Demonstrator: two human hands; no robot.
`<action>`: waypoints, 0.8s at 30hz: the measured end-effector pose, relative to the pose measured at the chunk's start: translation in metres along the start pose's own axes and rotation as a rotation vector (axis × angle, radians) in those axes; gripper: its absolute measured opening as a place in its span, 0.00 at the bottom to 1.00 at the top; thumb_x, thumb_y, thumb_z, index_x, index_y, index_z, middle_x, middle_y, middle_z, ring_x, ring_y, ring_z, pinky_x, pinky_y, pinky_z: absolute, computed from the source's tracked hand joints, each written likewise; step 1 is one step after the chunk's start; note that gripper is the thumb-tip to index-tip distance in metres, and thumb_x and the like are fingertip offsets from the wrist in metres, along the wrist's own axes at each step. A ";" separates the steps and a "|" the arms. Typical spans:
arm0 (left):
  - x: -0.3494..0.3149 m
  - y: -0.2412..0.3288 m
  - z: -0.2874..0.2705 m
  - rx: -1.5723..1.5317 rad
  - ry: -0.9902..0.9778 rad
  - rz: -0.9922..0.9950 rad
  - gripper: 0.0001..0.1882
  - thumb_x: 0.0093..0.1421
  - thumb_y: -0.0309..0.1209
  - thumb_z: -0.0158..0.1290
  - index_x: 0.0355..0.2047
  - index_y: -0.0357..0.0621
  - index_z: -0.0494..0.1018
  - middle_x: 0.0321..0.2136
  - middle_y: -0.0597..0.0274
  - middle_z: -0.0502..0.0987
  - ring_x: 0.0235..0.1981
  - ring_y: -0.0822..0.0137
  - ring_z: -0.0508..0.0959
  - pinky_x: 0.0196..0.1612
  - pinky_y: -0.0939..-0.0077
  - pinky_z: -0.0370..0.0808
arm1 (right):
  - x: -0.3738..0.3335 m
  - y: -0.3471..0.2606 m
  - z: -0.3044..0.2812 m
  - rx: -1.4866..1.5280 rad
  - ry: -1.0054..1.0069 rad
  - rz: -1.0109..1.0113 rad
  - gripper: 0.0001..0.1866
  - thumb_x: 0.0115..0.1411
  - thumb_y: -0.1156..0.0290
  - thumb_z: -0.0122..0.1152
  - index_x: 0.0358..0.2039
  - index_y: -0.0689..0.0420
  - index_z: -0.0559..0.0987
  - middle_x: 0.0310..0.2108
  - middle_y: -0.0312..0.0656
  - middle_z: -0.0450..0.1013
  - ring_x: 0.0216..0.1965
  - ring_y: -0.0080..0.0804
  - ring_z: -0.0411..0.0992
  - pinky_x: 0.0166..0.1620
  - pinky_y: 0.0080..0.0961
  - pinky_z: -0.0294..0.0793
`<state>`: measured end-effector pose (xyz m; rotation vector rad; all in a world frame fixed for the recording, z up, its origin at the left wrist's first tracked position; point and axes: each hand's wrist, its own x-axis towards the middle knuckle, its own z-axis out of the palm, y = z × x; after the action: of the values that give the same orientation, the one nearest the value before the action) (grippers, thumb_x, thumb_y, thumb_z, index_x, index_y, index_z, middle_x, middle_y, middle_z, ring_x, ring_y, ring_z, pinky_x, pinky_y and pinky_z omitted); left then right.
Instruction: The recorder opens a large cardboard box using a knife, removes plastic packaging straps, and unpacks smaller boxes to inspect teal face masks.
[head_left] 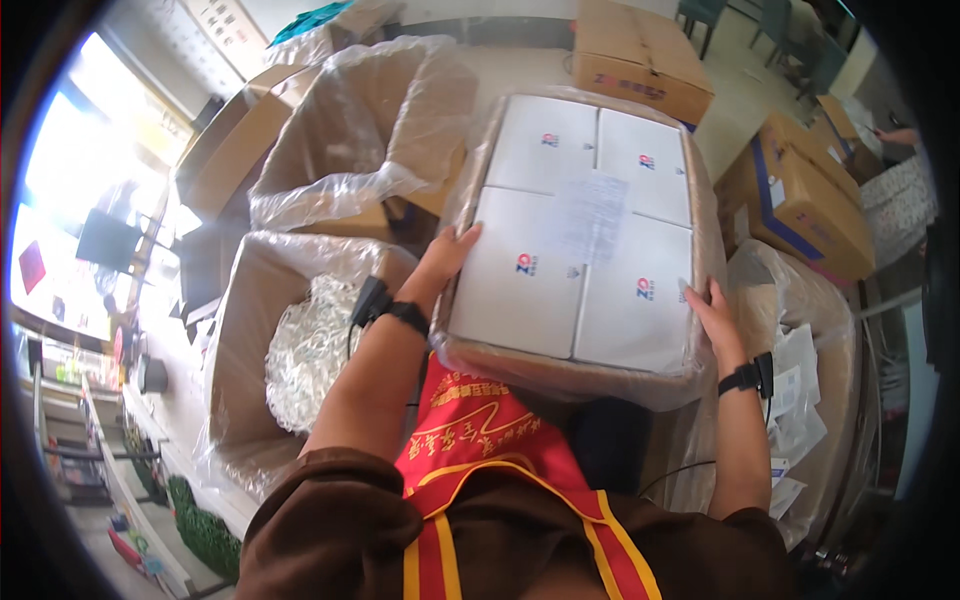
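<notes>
In front of me is an open carton [500, 357] lined with clear plastic. Several white boxes [535, 260] fill it side by side, each with a small red and blue mark. A sheet of printed paper [592, 215] lies on top where the boxes meet. My left hand [453, 252] grips the carton's left rim, its fingertips curled over the edge beside a white box. On the opposite side my right hand [713, 315] holds the right rim, thumb and fingers over the plastic. Both wrists wear black straps with small devices.
To the left, a plastic-lined carton [240, 350] holds a tangled heap of whitish strips [312, 350]. Another lined carton [335, 115] stands beyond it. Closed cartons [800, 195] sit at the right and far side. An open lined carton with papers [800, 390] is by my right arm.
</notes>
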<state>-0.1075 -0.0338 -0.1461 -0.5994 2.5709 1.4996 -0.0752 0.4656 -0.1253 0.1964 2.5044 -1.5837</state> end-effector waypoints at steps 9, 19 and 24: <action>-0.008 0.039 -0.025 0.525 0.367 0.584 0.38 0.56 0.52 0.57 0.59 0.40 0.62 0.54 0.45 0.70 0.57 0.49 0.69 0.59 0.56 0.63 | -0.020 0.001 0.019 0.308 0.054 0.111 0.46 0.57 0.60 0.65 0.68 0.61 0.50 0.60 0.52 0.62 0.60 0.40 0.63 0.61 0.31 0.61; 0.109 -0.002 -0.178 0.904 0.172 0.110 0.42 0.58 0.67 0.40 0.44 0.37 0.77 0.45 0.40 0.78 0.50 0.43 0.76 0.55 0.54 0.68 | -0.020 -0.015 0.029 0.312 0.042 0.135 0.42 0.58 0.62 0.63 0.68 0.58 0.54 0.61 0.50 0.62 0.60 0.39 0.63 0.61 0.31 0.60; 0.075 0.004 -0.157 0.897 -0.080 0.141 0.34 0.63 0.58 0.41 0.41 0.37 0.79 0.41 0.42 0.79 0.49 0.44 0.76 0.52 0.55 0.70 | -0.031 -0.012 0.021 0.316 0.089 0.124 0.42 0.57 0.61 0.64 0.67 0.58 0.55 0.59 0.50 0.64 0.58 0.39 0.64 0.60 0.31 0.61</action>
<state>-0.1616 -0.1872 -0.0841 -0.2252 2.8565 0.2555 -0.0460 0.4414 -0.1170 0.4616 2.2379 -1.9466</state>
